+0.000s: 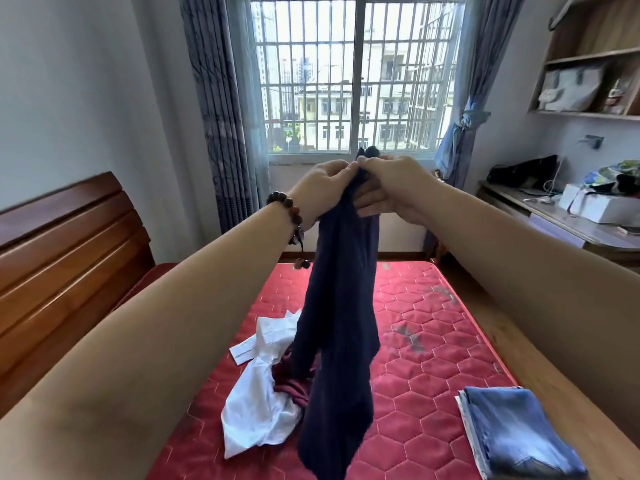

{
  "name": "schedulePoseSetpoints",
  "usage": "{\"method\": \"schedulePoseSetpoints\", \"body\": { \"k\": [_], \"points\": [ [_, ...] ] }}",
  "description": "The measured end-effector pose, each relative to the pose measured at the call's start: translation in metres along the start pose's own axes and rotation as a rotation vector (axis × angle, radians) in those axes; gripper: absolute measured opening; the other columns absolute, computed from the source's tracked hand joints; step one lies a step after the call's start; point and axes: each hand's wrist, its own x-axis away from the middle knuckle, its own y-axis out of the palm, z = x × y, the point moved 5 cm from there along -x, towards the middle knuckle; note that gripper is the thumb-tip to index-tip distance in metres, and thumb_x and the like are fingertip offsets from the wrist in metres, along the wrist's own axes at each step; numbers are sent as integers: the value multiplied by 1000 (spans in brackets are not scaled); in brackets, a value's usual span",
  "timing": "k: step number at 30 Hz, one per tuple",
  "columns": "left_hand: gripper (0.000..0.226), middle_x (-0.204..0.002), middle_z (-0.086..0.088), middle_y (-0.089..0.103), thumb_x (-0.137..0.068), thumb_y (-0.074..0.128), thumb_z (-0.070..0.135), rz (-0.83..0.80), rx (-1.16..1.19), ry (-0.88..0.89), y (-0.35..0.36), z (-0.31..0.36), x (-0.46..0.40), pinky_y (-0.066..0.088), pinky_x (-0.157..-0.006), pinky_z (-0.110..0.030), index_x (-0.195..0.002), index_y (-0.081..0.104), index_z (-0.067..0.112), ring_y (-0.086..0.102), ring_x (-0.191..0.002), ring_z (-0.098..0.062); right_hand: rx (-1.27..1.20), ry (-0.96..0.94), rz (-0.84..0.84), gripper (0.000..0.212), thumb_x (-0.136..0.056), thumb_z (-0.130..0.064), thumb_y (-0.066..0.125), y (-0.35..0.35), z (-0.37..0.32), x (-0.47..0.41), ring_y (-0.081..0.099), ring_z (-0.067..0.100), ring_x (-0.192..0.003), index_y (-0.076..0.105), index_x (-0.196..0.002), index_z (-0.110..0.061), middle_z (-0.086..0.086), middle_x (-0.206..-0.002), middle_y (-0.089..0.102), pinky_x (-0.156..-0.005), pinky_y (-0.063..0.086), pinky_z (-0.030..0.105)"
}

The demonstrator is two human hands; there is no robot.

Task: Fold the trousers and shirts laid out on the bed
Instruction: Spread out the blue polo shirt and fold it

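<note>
Now, with your left hand [323, 183] and right hand [391, 181] both pinching the navy garment [341, 306], slide them apart along its top edge before lowering it onto the mattress [433, 341].

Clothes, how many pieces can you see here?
4: navy garment held up; white shirt and maroon piece heaped on the mattress; folded jeans at its near right. Others may hide underneath.

Single head-worn wide-angle view, looking forward and slightly down along both outstretched arms, close to the raised hands, facing the bed [433, 341] and window [356, 74] beyond
</note>
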Motion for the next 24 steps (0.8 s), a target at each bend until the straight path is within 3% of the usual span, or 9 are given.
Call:
{"method": "schedulePoseSetpoints", "body": {
  "k": [2,5,8,11,13,16,18,21,24],
  "points": [
    [38,-96,-8,70,-85,62,49,-63,56,-12,0,-3,3,57,-85,-39,-103,67,15,66,-89,-19,15,-2,-49,26,-100,-30,51,-2,-3,-1,71,24,-61,59,-91,-7,14,-72,70,-54,58,32],
    [33,-102,-7,68,-85,74,19,-133,9,19,-2,-12,3,58,-84,-36,-115,61,12,67,-89,-18,156,-46,-79,29,-99,-29,53,-11,-10,-3,73,24,-71,66,-92,-4,13,-79,73,-59,59,31],
    [31,-100,-7,68,-87,66,1,-164,25,27,-5,-16,3,58,-82,-37,-116,59,11,66,-88,-19,504,-246,-18,24,-90,-26,66,-26,-25,-6,70,21,-74,68,-101,-5,7,-83,71,-61,59,28],
    [26,-94,-6,70,-90,61,-1,-249,12,24,-5,-16,5,59,-73,-32,-112,61,14,69,-82,-17,828,-387,-12,55,-77,-39,77,-42,-37,-8,54,16,-105,54,-125,-27,0,-122,54,-87,47,29],
    [24,-90,-2,71,-91,60,-1,-303,-24,43,-3,-13,5,58,-71,-29,-106,64,16,70,-80,-15,930,-280,-153,70,-73,-42,80,-44,-32,-13,43,13,-121,47,-134,-35,-7,-137,45,-98,39,33],
    [21,-91,-3,71,-90,62,0,-321,-82,78,-1,-11,5,59,-77,-34,-105,66,14,69,-81,-16,857,-106,-324,33,-73,-31,82,-38,-20,-18,63,12,-91,69,-101,-22,-7,-96,69,-72,52,24],
    [21,-90,-8,71,-89,64,1,-272,-94,86,-3,-13,5,59,-72,-33,-105,63,14,69,-76,-14,795,-143,-306,19,-73,-24,82,-37,-19,-22,66,10,-71,70,-84,-14,-4,-74,68,-61,52,23],
    [27,-79,-2,68,-84,71,8,-64,-196,178,-12,-21,5,49,-62,-20,-100,52,17,59,-63,-6,811,-212,-221,15,-74,-23,82,-41,-20,-27,64,9,-67,71,-81,-16,-3,-72,68,-61,53,26],
    [28,-78,7,58,-79,71,16,112,-405,370,-15,-26,11,38,-68,-17,-90,47,23,52,-73,-9,841,-254,-168,19,-75,-25,81,-40,-23,-29,62,12,-73,71,-86,-13,2,-80,67,-66,54,26]
  ]
}}
